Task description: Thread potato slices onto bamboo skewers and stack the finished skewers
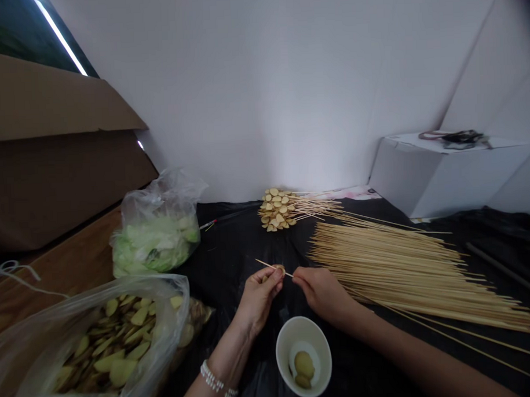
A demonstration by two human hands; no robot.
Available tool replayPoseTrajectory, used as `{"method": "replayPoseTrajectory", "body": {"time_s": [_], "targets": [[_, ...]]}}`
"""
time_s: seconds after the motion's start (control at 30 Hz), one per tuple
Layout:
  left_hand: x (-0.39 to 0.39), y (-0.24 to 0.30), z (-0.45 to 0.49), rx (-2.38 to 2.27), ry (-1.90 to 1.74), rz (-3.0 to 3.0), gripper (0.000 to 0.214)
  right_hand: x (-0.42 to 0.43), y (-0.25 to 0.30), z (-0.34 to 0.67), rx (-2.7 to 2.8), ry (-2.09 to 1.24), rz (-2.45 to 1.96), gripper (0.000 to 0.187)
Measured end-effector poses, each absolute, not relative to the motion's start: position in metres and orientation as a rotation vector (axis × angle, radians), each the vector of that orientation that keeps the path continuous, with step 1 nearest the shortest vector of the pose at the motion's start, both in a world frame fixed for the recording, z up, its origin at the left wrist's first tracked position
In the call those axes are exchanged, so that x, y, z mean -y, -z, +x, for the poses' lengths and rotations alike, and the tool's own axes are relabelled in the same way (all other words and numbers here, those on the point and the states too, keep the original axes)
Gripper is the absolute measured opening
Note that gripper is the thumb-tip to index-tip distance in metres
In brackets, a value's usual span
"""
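My left hand is closed in a pinch on a small potato slice above the black sheet. My right hand is closed on a thin bamboo skewer whose tip runs through the slice and sticks out to the upper left. Both hands meet at the middle of the view. Just below them stands a white cup with two potato slices lying in its bottom.
A large heap of bare skewers lies to the right. Finished potato skewers are piled at the back. A clear bag of potato slices and a bag of green vegetable sit left. A white box stands back right.
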State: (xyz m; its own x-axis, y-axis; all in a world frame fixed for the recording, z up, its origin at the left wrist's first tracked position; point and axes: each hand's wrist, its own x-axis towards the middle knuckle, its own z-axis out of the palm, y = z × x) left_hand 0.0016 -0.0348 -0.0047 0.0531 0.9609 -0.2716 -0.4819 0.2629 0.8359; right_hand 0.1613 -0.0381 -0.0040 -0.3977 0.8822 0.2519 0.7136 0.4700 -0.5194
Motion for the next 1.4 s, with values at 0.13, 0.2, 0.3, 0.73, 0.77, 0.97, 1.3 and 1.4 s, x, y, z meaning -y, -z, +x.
{"method": "replayPoseTrajectory", "body": {"time_s": [0.13,0.2,0.3,0.73,0.77,0.97,1.3,1.4], "targets": [[0.032,0.002,-0.002,-0.959,-1.224,0.621,0.023,0.038,0.004,0.16,2.195,-0.494,-1.252,0.023],[0.033,0.002,-0.002,-0.945,-1.233,0.628,0.022,0.038,0.005,0.16,2.194,-0.478,-1.244,0.024],[0.036,0.003,0.001,-0.927,-1.198,0.657,0.02,0.037,0.007,0.158,2.202,-0.453,-1.26,0.025],[0.022,-0.004,-0.019,-0.686,-1.194,0.245,0.026,0.031,0.006,0.171,2.034,-0.483,-1.242,0.023],[0.022,-0.004,-0.021,-0.637,-1.17,0.206,0.031,0.031,0.007,0.173,2.042,-0.479,-1.241,0.023],[0.021,-0.003,-0.023,-0.607,-1.139,0.193,0.064,0.03,0.009,0.175,2.101,-0.443,-1.238,0.024],[0.018,-0.001,-0.018,-0.695,-1.236,0.15,0.027,0.031,0.009,0.175,2.111,-0.462,-1.244,0.025],[0.016,-0.002,-0.02,-0.703,-1.237,0.027,0.018,0.032,0.007,0.175,2.107,-0.467,-1.246,0.024]]}}
